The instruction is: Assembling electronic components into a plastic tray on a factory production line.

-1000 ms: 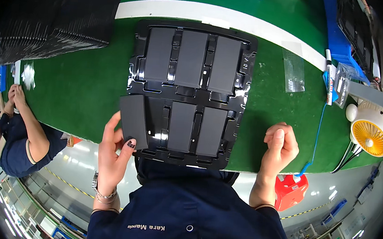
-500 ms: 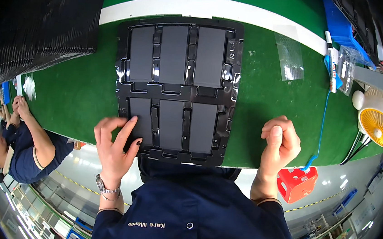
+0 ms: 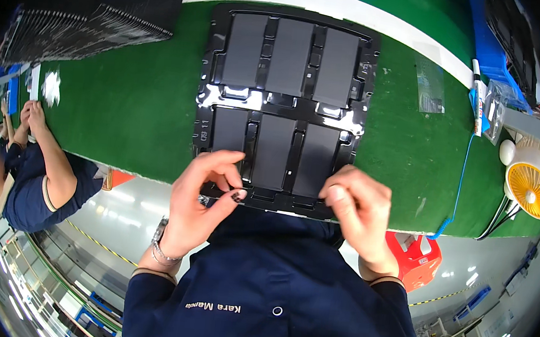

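A black plastic tray (image 3: pixel 282 105) lies on the green bench before me, with several flat dark-grey rectangular panels in two rows of pockets. My left hand (image 3: pixel 206 195) is at its lower left corner, index finger over the lower left panel (image 3: pixel 230 130). Thumb and index are apart, and nothing shows between them. At the lower right corner, by the panel (image 3: pixel 317 160) there, my right hand (image 3: pixel 363 209) is closed, thumb and forefinger together. Whatever those fingers may hold is hidden.
A tall stack of black trays (image 3: pixel 89 37) stands at the left, with a co-worker (image 3: pixel 44 174) beyond it. On the right are a clear plastic sheet (image 3: pixel 430 89), a marker (image 3: pixel 478 103), a blue coiled cord (image 3: pixel 458 185) and a yellow-and-white fan (image 3: pixel 529 181). A red stool (image 3: pixel 413 261) stands below the bench.
My right hand has moved left from the bare bench to the tray's lower right corner. My left hand has shifted toward the tray's near edge. The whole view has shifted somewhat.
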`<state>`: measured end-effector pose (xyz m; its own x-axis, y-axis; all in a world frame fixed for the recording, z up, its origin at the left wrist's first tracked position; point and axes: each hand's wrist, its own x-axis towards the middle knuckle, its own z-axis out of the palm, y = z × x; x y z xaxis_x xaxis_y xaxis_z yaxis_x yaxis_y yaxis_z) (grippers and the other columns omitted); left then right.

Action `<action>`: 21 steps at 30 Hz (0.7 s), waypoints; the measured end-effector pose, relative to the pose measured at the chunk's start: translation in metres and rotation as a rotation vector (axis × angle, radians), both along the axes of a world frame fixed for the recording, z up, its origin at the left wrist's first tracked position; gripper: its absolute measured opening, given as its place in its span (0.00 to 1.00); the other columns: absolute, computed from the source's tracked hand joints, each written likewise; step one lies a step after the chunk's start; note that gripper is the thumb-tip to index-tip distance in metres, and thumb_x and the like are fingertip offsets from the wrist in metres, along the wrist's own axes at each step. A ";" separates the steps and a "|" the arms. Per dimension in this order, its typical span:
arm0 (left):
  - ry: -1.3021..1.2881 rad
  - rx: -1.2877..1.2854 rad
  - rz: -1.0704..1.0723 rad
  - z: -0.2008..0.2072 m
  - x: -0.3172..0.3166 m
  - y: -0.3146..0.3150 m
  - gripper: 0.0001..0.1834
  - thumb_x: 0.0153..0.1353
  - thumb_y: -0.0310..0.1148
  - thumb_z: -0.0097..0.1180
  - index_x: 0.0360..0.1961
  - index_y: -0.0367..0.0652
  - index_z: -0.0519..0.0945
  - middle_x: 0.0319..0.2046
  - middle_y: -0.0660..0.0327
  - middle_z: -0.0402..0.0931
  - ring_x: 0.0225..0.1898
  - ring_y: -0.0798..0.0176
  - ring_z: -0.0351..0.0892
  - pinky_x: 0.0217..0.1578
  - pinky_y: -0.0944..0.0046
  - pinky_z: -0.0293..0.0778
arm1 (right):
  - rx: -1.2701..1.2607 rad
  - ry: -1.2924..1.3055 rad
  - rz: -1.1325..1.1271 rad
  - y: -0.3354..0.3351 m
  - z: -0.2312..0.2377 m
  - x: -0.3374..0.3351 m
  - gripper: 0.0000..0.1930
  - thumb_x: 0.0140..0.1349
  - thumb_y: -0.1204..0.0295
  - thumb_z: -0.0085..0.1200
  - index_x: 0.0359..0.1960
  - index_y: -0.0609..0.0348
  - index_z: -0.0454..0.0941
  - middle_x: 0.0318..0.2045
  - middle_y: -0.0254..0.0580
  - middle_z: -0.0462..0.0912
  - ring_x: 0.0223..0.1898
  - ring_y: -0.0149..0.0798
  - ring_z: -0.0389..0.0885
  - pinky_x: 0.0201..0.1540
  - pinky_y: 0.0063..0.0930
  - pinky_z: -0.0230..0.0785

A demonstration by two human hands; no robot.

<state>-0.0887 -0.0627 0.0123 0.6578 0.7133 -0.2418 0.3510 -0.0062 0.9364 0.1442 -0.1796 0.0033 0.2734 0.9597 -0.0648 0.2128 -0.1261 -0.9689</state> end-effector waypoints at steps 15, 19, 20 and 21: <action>-0.099 -0.038 -0.188 0.015 0.019 0.020 0.30 0.52 0.19 0.60 0.58 0.43 0.73 0.31 0.67 0.75 0.34 0.72 0.74 0.37 0.69 0.70 | -0.040 0.035 0.260 0.029 0.016 -0.041 0.06 0.65 0.74 0.55 0.33 0.64 0.76 0.23 0.41 0.75 0.20 0.40 0.74 0.24 0.33 0.65; -0.099 0.052 -0.214 0.015 0.018 0.023 0.30 0.49 0.18 0.61 0.57 0.44 0.74 0.29 0.67 0.76 0.32 0.70 0.75 0.35 0.68 0.70 | -0.047 -0.002 0.298 0.032 0.017 -0.041 0.06 0.65 0.75 0.55 0.31 0.64 0.76 0.23 0.41 0.74 0.20 0.41 0.73 0.23 0.34 0.65; -0.102 0.076 -0.224 0.015 0.018 0.024 0.31 0.49 0.18 0.61 0.57 0.44 0.74 0.29 0.67 0.76 0.31 0.70 0.75 0.35 0.68 0.70 | -0.047 -0.013 0.308 0.032 0.017 -0.041 0.06 0.65 0.75 0.55 0.31 0.63 0.76 0.22 0.41 0.74 0.19 0.42 0.73 0.23 0.35 0.65; -0.106 0.100 -0.237 0.014 0.018 0.025 0.31 0.48 0.18 0.61 0.57 0.44 0.74 0.28 0.67 0.76 0.31 0.70 0.75 0.34 0.68 0.70 | -0.048 -0.024 0.316 0.032 0.017 -0.041 0.06 0.64 0.75 0.55 0.31 0.63 0.75 0.22 0.41 0.74 0.19 0.42 0.73 0.23 0.35 0.65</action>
